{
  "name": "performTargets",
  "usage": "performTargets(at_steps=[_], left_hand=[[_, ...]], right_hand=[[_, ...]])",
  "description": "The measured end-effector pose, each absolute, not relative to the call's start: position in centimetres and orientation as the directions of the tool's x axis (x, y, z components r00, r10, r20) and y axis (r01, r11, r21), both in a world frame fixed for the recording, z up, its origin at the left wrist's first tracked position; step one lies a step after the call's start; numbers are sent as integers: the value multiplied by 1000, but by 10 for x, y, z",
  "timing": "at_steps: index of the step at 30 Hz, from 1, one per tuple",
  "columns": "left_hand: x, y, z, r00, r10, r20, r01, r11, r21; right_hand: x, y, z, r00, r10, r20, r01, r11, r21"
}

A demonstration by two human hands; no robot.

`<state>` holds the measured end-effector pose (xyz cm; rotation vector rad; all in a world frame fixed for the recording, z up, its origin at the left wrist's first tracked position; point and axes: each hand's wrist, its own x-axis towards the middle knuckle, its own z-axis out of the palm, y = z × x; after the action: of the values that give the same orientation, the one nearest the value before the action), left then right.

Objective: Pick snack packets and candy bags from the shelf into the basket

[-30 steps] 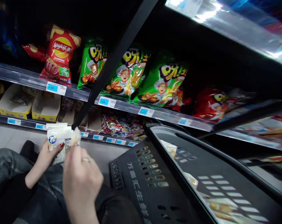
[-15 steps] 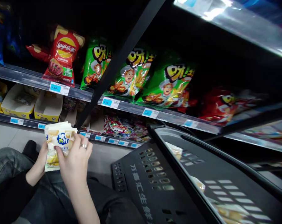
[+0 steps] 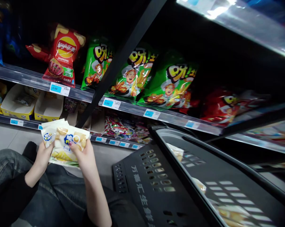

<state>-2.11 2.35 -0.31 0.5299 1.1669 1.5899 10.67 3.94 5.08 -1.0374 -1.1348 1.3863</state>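
Low in front of me, above my lap, I hold several small cream-white snack packets with a blue logo and yellow fries printed on them. My right hand (image 3: pixel 86 154) grips the front snack packet (image 3: pixel 65 153) by its right side, thumb on its face. Behind and left of it, my left hand (image 3: pixel 43 156) is closed on the other snack packets (image 3: pixel 47 134), which are fanned and partly covered. How many there are cannot be made out.
A dark grey shopping basket (image 3: pixel 135 176) stands at my right with similar packets (image 3: pixel 234 214) inside. Ahead is a shelf with red chip bags (image 3: pixel 63 56) and green snack bags (image 3: pixel 169 85). Yellow-white cartons (image 3: pixel 49 105) sit on the bottom shelf; a dark post (image 3: pixel 123 60) crosses the front.
My right hand has moved right and turned, and the front packet has slid out to the right from the stack. More of the packets behind it shows. My left hand has shifted slightly.
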Motion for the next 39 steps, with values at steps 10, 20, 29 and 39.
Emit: performTargets(at_steps=[10,20,29,39], left_hand=[[-21,28,-1,-299,914,-274,-596,46,802],[-21,26,0,-258,925,-280,-581,83,810],[-20,26,5,-243,910,-336,-587,138,798],[-19,27,2,-236,900,-367,-591,167,789]], right_hand=[[132,52,55,-43,946,-321,-458,-305,-835],[149,42,65,-207,978,9,-381,-72,-922],[151,34,80,-443,885,146,-636,-195,-747],[140,50,39,-595,643,483,-804,-472,-362]])
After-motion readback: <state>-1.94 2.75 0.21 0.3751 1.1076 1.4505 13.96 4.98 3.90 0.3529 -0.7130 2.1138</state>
